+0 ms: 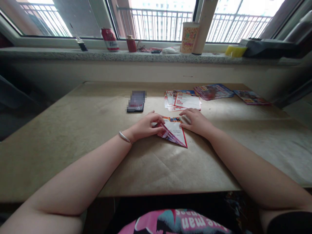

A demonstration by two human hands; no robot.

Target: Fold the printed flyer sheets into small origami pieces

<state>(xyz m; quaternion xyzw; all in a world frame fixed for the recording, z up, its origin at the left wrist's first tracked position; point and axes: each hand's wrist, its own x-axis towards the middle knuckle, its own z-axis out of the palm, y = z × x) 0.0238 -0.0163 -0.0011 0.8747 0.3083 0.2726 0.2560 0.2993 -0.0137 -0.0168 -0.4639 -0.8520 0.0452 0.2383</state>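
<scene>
While the left hand (152,125) pinches its flap (171,136), the sheet (175,126) lies between, touching the loose right hand (194,121).

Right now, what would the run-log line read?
left hand: holding folded flap of printed sheet; right hand: touching sheet's right edge; phone: beyond left hand; papers: beyond right hand

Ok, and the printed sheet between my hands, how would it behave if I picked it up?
The printed sheet is probably light and bendy: it looks thin, and one side is folded over in a slanting flap. That flap might spring open if let go, since the left hand has its thumb and fingers on it.
</scene>
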